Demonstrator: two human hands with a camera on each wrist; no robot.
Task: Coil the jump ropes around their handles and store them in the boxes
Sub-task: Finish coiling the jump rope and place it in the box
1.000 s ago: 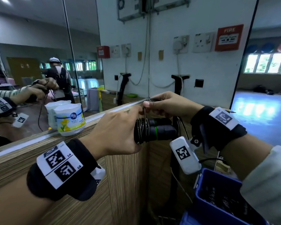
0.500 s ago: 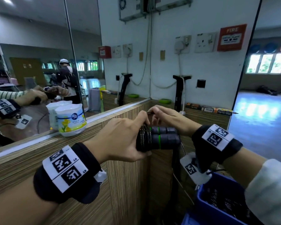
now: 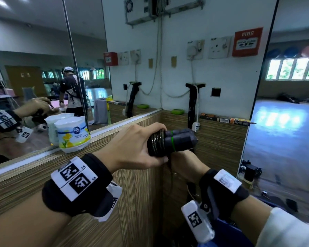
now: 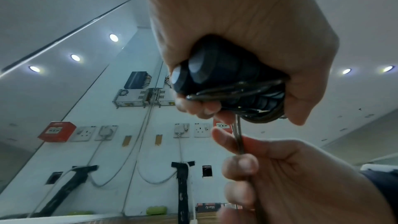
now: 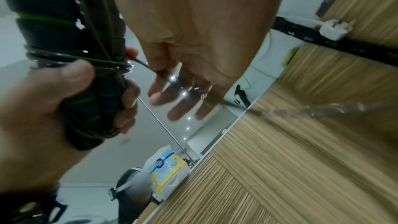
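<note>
Blue plastic storage box [image 3: 227, 234] nearest, low at the right edge, only its rim showing under the right wrist. Just above, right hand [image 3: 185, 165] below the bundle, fingers [image 4: 240, 164] curled round the thin dark cable of the jump rope [image 4: 240, 135], loose tail dropping away beneath. Higher, left hand [image 3: 132, 147] wrapped round two black ribbed handles with green rings [image 3: 175, 140], laid side by side and lifted in front of the counter, thumb clamping the wound turns [image 3: 156, 141] at the near end.

Cable probably light, springy and a little slick, so likely to unwind if the thumb lets go; best held at the coils themselves, with the tail kept taut and fed close to the handles. Handles look rigid and grippy, safe to squeeze hard.

Beyond, striped wood-grain counter [image 3: 34, 175] carrying a white room-freshener tub with yellow flowers [image 3: 72, 134] against the mirror [image 3: 34, 77]; farther still, white wall with sockets and a red fire alarm box [image 3: 247, 41].
</note>
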